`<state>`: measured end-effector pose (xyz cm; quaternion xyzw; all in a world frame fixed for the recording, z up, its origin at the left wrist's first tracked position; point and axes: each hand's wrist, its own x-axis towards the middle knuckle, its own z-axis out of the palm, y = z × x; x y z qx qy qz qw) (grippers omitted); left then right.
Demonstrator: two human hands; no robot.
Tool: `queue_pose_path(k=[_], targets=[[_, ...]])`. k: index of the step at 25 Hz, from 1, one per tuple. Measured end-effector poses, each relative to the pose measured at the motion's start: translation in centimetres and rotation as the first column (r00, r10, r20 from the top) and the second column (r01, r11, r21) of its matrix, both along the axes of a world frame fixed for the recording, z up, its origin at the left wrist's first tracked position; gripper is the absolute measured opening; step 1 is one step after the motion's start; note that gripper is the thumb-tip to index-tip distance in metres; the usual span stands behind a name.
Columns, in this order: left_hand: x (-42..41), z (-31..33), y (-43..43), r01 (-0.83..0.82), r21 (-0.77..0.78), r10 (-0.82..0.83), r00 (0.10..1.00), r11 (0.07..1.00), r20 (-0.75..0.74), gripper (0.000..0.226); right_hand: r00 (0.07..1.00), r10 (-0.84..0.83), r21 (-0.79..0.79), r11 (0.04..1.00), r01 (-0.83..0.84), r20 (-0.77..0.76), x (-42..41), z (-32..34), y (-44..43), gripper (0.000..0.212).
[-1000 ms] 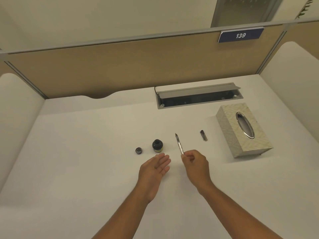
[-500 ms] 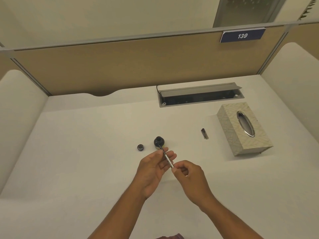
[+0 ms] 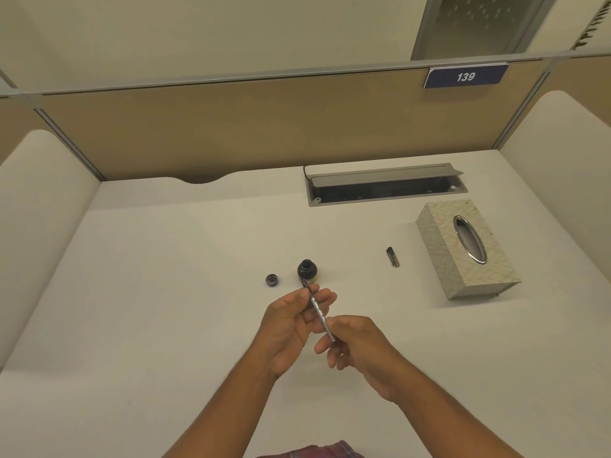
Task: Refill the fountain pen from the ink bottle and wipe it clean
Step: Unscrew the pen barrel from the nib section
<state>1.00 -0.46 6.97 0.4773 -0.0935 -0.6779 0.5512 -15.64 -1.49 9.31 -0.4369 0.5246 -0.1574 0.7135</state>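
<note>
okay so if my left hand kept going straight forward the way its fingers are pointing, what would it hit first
Most likely the open ink bottle. The left hand holds the pen with its fingers aimed up and away toward the bottle, just beyond them. Depth is unclear; the hand may pass above it.

- We see a white desk [image 3: 165, 292]
- On it we find an open ink bottle [image 3: 307, 269], its cap [image 3: 271, 280] just left
- A pen cap [image 3: 393, 257] lies near a tissue box [image 3: 463, 249]
</note>
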Motion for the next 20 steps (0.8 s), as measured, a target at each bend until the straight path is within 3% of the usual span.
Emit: queue_pose_path(k=[6, 11, 14, 20], targets=[[0.08, 0.06, 0.04, -0.03, 0.024, 0.03, 1.0, 0.999, 0.002, 0.027, 0.995, -0.016, -0.081, 0.997, 0.009, -0.094, 0.27, -0.32, -0.03, 0.029], [-0.23, -0.09, 0.04, -0.062, 0.046, 0.06, 0.997, 0.997, 0.042, 0.023, 0.977, -0.108, -0.217, 0.974, 0.066, -0.183, 0.51, -0.26, 0.06, 0.012], [-0.14, -0.05, -0.13, -0.061, 0.054, 0.06, 0.998, 0.997, 0.033, 0.024, 0.974, -0.131, -0.272, 0.959, 0.077, -0.186, 0.7, -0.22, 0.18, 0.014], [0.58, 0.26, -0.3, -0.013, 0.019, 0.013, 1.0, 1.0, -0.004, 0.026, 0.996, -0.019, -0.045, 0.999, 0.015, -0.082, 0.85, 0.09, 0.16, 0.04]])
